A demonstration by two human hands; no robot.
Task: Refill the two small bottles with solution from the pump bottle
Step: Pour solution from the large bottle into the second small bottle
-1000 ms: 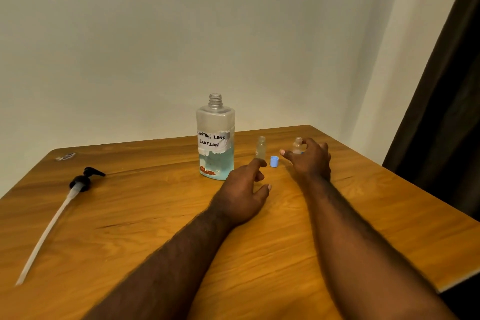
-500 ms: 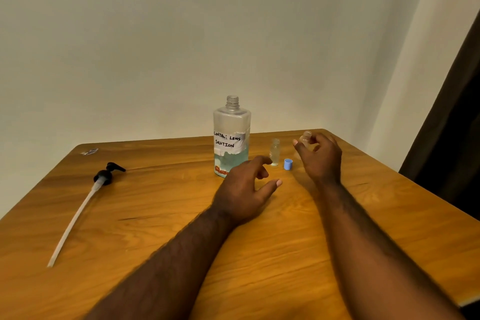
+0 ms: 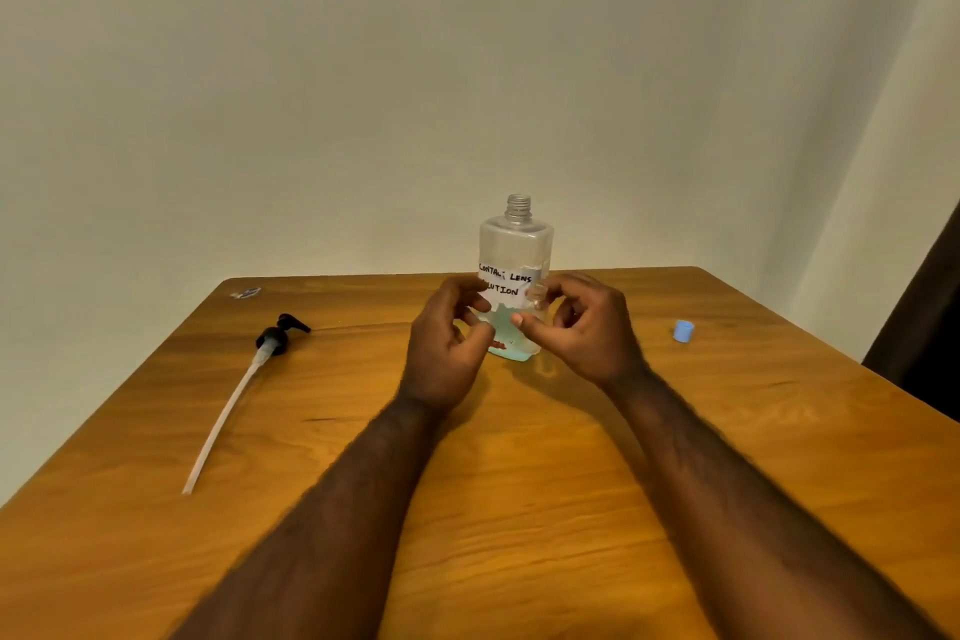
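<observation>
Hands have met before the clear pump bottle: right hand seemingly pinches a small bottle, left hand grip unclear.

The left grip and right grip hid much of the pump bottle and its label. Whether they pinched anything was unclear. A scrap on the desk was too small to identify.

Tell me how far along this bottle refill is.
Done: the pump head lies off the pump bottle; a blue cap sits on the table. In hand: the right hand holds a small bottle, left hand beside it. Left, it seems: filling both bottles, recapping.
</observation>
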